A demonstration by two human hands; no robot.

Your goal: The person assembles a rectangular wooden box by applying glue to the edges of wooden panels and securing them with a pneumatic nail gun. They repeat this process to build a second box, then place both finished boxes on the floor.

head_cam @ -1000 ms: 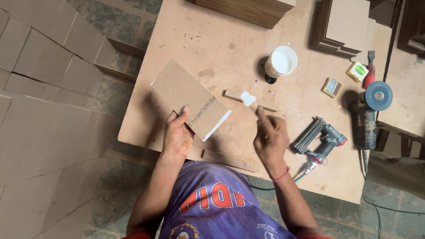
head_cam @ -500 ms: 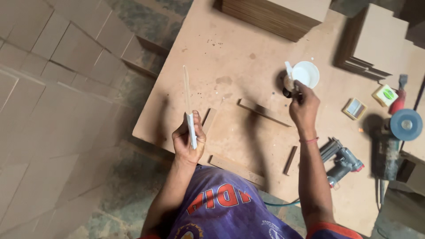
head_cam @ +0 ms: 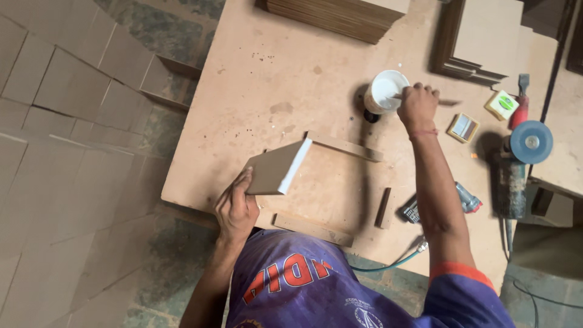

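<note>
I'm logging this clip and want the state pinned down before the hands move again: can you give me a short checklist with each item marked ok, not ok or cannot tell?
1. Left hand grips the square brown fibreboard panel: ok, held by its lower corner, lifted off the table.
2. White coated edge of the panel faces up and touches nothing: ok.
3. Right hand holds the thin stick: ok, its tip is at the white round cup.
4. Cup stands upright on the wooden worktable: ok.
5. Stick is loaded with white paste: cannot tell, the tip is hidden.
6. Long wooden strip lies flat beside the panel: ok.
</note>
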